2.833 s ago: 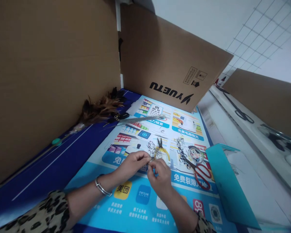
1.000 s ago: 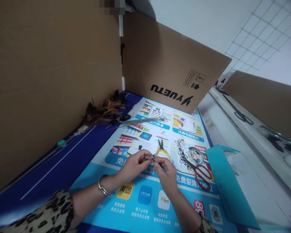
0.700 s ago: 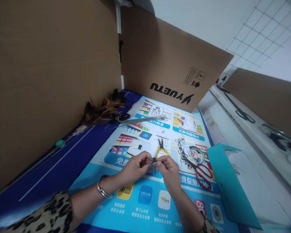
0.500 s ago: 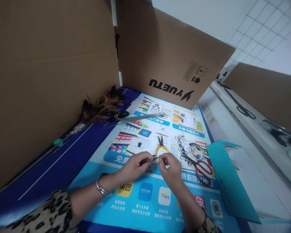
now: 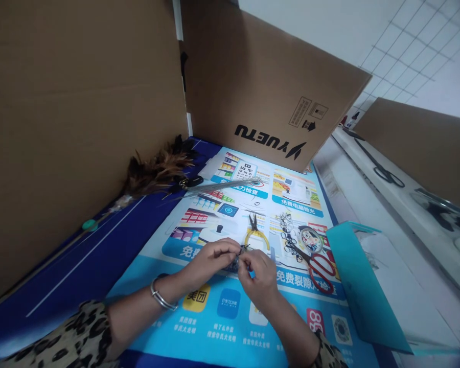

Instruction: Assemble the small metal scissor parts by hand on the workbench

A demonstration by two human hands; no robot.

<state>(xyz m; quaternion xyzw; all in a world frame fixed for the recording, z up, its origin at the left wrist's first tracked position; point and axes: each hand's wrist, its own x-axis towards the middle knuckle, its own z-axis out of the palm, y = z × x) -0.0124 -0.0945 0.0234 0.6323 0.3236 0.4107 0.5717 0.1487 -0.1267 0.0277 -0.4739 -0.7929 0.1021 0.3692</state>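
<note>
My left hand (image 5: 220, 254) is closed in a pinch at the middle of the printed sheet. Close beside it on the right, my right hand (image 5: 259, 271) is pinched too, its fingertips nearly meeting the left ones. A small thin dark piece (image 5: 245, 248) shows at the fingertips; its kind is too small to tell, and the fingers partly hide it. Yellow-handled pliers (image 5: 256, 236) lie just beyond my hands, jaws pointing away. Under my fingers is a small greyish pile (image 5: 233, 266), mostly covered. Red-handled scissors (image 5: 317, 268) rest to the right, near several small dark loops (image 5: 289, 240).
A bundle of thin metal wires (image 5: 226, 186) lies farther back. Brown feathers (image 5: 157, 168) sit along the left cardboard wall (image 5: 84, 112). A teal folder (image 5: 362, 286) stands at right, and more scissors (image 5: 381, 171) lie on the white ledge. A cardboard panel (image 5: 268, 76) closes off the back.
My right hand has moved slightly left and down, closer to my left hand. The dark strand that was stretched between them is now mostly hidden by the fingers.
</note>
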